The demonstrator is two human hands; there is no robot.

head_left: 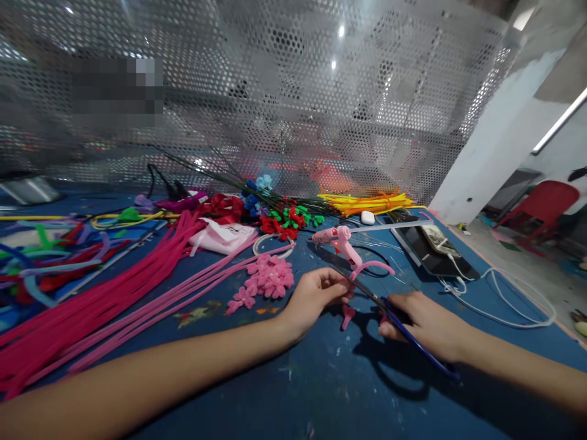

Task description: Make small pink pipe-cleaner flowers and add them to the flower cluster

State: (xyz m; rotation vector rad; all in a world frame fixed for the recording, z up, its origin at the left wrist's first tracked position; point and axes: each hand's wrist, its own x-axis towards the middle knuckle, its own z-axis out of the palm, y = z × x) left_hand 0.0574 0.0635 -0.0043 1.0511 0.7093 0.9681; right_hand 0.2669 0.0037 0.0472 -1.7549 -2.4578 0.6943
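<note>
My left hand (321, 299) pinches a short pink pipe cleaner (376, 265), whose free end curves up and to the right. My right hand (428, 324) grips blue-handled scissors (403, 330); their blades reach left to the pipe cleaner beside my left fingertips. Whether the blades have cut into it I cannot make out. Just below my left fingers is a small pink fuzzy piece (347, 316). Left of that hand lies a heap of pink pipe-cleaner flowers (269, 278). A pink hot glue gun (337, 238) stands right behind my hands.
Long pink pipe cleaners (151, 311) and a magenta bundle (105, 281) stretch across the left. Yellow pipe cleaners (367, 200) lie at the back, near red flowers (287, 227). To the right are a phone (438, 240), a tablet (419, 253) and a white cable (518, 321). Perforated metal sheeting (275, 91) rises behind.
</note>
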